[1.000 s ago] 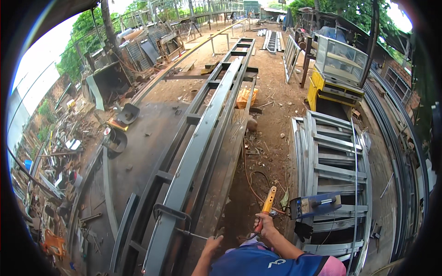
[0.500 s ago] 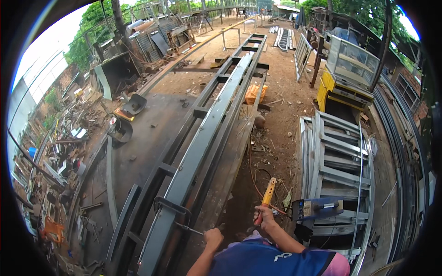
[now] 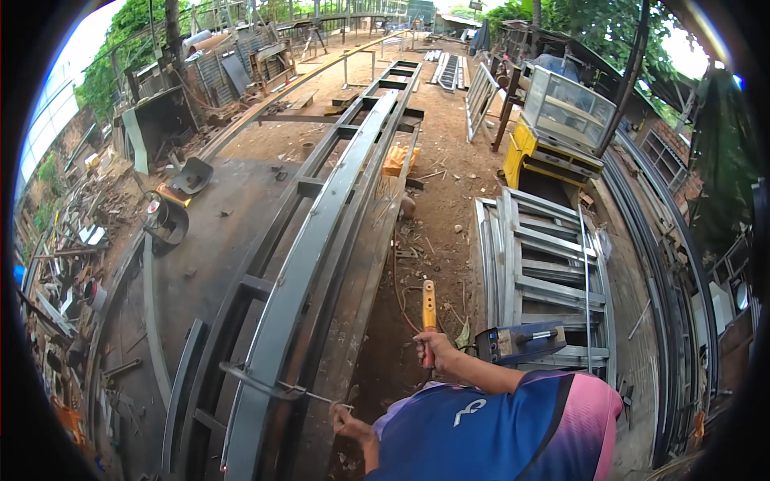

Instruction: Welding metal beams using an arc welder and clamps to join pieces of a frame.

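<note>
My left hand [image 3: 353,425] is closed at the end of the screw of a C-clamp [image 3: 241,377], with fingers on its small cross handle. The clamp's dark frame lies around a long grey steel beam [image 3: 293,297], which rests on a dark steel frame [image 3: 257,284]. Held upright in my right hand [image 3: 435,350] is a welding electrode holder [image 3: 429,305], yellow at its head with a red grip. No rod shows in its jaws. That hand is over the ground right of the beam, apart from the clamp.
To the right, a blue welding machine [image 3: 521,341] sits on stacked metal ladder-like frames [image 3: 553,284]. A yellow glass-topped cabinet [image 3: 553,144] stands beyond them. A dark steel plate [image 3: 233,192] and scrap [image 3: 72,264] lie left. A cable [image 3: 395,280] runs along the ground.
The whole scene has shifted left as my view turned right. The electrode holder has swung from leaning right to upright. The clamp's frame looks tilted lower, with my left hand still at its screw.
</note>
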